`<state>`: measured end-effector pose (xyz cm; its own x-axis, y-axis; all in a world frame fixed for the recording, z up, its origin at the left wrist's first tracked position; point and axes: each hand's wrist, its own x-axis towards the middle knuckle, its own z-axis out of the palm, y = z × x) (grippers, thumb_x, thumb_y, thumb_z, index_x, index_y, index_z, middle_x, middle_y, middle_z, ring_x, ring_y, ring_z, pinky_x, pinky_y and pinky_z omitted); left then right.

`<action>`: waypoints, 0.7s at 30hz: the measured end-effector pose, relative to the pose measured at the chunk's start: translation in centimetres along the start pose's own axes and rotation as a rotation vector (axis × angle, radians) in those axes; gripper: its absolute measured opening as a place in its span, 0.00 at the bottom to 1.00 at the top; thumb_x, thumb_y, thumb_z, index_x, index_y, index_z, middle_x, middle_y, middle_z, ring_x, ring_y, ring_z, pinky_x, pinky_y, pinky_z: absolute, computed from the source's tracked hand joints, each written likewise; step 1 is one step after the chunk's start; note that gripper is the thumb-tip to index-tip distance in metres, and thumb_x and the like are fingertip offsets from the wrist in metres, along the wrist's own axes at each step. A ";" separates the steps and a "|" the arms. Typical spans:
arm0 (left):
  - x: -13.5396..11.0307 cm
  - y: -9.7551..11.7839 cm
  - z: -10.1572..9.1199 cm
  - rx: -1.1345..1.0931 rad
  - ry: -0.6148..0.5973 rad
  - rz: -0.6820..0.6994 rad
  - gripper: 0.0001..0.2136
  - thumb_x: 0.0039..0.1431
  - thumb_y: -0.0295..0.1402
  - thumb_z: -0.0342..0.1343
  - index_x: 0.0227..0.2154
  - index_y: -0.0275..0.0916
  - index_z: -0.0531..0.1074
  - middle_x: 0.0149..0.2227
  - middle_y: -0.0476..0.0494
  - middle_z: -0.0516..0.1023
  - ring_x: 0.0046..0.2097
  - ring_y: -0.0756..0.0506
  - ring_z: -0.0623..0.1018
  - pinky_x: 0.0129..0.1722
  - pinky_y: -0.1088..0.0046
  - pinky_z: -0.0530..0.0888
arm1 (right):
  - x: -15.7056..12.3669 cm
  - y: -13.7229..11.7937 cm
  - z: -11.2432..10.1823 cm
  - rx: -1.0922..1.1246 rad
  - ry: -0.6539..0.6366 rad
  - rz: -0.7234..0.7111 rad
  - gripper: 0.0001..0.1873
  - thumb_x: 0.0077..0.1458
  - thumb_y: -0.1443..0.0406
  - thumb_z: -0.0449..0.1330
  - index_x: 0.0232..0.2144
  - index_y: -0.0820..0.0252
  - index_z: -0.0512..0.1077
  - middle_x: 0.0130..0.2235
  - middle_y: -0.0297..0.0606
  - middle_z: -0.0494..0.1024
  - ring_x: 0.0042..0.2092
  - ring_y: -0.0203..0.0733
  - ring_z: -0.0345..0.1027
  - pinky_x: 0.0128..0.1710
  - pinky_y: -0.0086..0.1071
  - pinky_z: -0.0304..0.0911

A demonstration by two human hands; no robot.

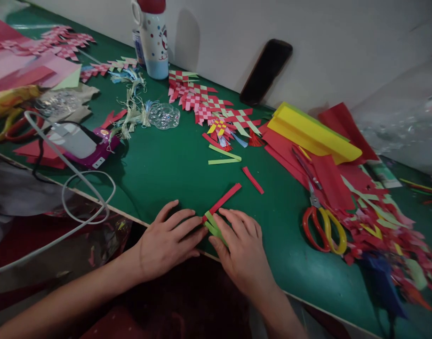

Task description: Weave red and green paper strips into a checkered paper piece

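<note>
At the front edge of the table, my left hand point(170, 237) is palm down, its fingertips on the lower end of a red paper strip point(227, 197). My right hand point(242, 242) pinches a folded light green paper strip point(212, 222) between thumb and fingers. The green strip crosses the red one where my fingertips meet, and the fold is partly hidden. Just beyond lie a folded pale green strip point(226, 161) and a short red strip point(253, 180).
Woven paper chains point(204, 101) lie along the wall. Right are scissors point(320, 216), yellow paper point(311, 134) and paper scraps point(388, 240). A phone point(266, 71) leans on the wall near a bottle point(156, 44). A glue gun point(84, 143) with a white cord sits left.
</note>
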<state>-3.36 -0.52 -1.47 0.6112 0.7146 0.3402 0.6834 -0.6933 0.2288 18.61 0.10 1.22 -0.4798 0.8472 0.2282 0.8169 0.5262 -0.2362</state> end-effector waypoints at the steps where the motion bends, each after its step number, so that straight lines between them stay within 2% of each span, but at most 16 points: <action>1: 0.0 0.0 0.0 -0.001 0.004 -0.001 0.17 0.64 0.44 0.55 0.53 0.47 0.70 0.53 0.50 0.75 0.56 0.44 0.70 0.67 0.54 0.50 | 0.1 -0.1 0.1 0.008 -0.004 0.002 0.18 0.66 0.57 0.51 0.51 0.57 0.72 0.53 0.42 0.76 0.54 0.50 0.64 0.53 0.47 0.58; 7: 0.0 0.0 0.3 0.002 -0.001 -0.001 0.19 0.65 0.45 0.54 0.55 0.44 0.69 0.52 0.47 0.76 0.56 0.44 0.71 0.67 0.54 0.52 | 0.4 0.3 -0.1 0.032 0.019 0.011 0.18 0.66 0.61 0.51 0.54 0.58 0.71 0.52 0.43 0.76 0.53 0.49 0.64 0.52 0.45 0.59; 15: 0.0 -0.1 0.3 -0.009 0.000 -0.008 0.20 0.65 0.46 0.53 0.55 0.41 0.69 0.52 0.47 0.76 0.58 0.44 0.70 0.68 0.54 0.50 | 0.7 0.4 -0.2 0.046 -0.019 -0.005 0.14 0.64 0.60 0.55 0.50 0.50 0.74 0.52 0.38 0.76 0.53 0.48 0.64 0.50 0.45 0.58; 18: 0.0 0.0 0.3 0.004 -0.015 -0.016 0.21 0.64 0.45 0.54 0.56 0.42 0.68 0.52 0.46 0.76 0.57 0.43 0.70 0.67 0.54 0.53 | 0.3 0.7 -0.2 0.074 0.042 0.020 0.13 0.63 0.62 0.56 0.48 0.52 0.75 0.50 0.39 0.77 0.51 0.47 0.65 0.50 0.44 0.59; 21: 0.0 0.1 0.2 -0.002 -0.023 -0.025 0.21 0.64 0.44 0.54 0.57 0.42 0.67 0.52 0.46 0.76 0.58 0.42 0.70 0.67 0.53 0.54 | -0.5 0.7 -0.3 0.096 0.129 0.037 0.09 0.61 0.65 0.58 0.41 0.53 0.78 0.46 0.40 0.78 0.49 0.46 0.66 0.50 0.43 0.60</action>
<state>-3.26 -0.54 -1.61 0.6034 0.7334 0.3130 0.6974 -0.6757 0.2389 19.54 0.04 1.25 -0.4002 0.8528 0.3355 0.7959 0.5049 -0.3341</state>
